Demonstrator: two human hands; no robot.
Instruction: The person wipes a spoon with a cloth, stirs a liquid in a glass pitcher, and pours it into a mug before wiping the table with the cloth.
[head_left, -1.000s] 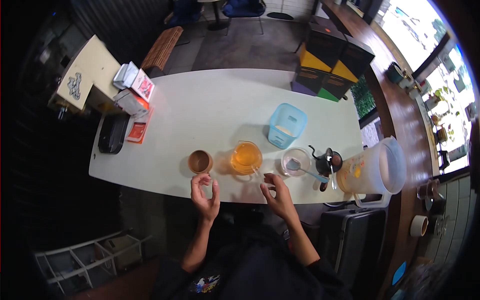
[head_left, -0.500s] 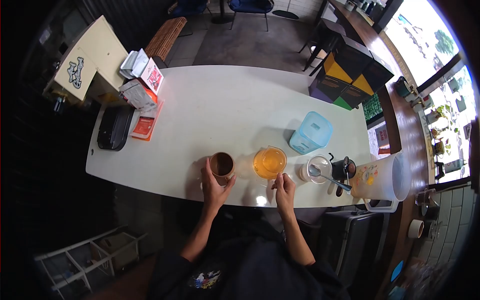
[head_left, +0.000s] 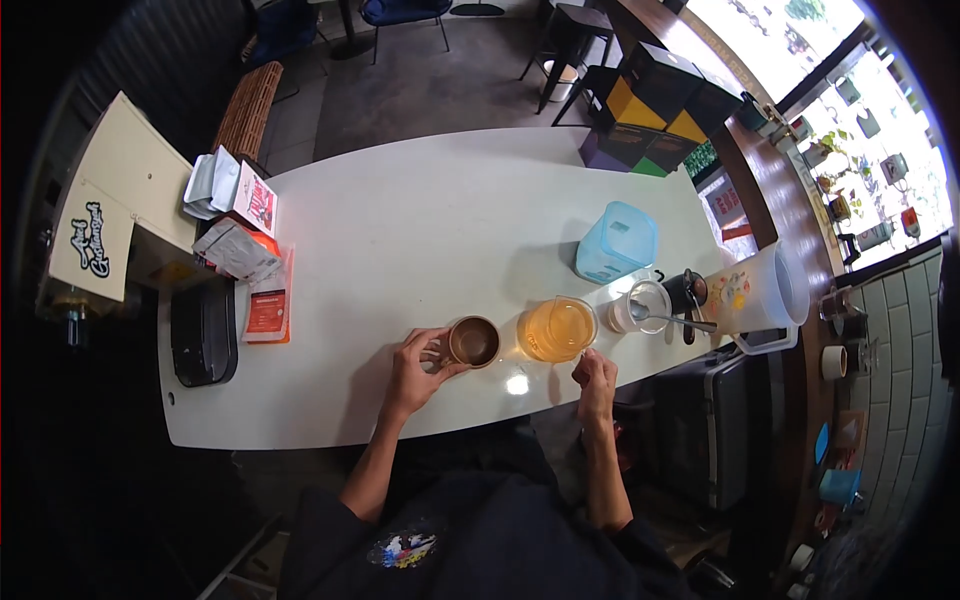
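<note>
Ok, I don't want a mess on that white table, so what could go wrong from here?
The right hand seems to grip the jug, so an unsteady tilt might spill its amber liquid. The left hand holds the brown cup close by, so the two could knock together. The spoon jutting from the clear cup might get bumped.

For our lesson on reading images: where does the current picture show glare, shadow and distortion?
Head view: the window is mostly washed out, and a glare spot shines on the table near the glass jug; head view: a shadow lies left of the blue container; head view: the table's edges bow and the frame's corners darken.
</note>
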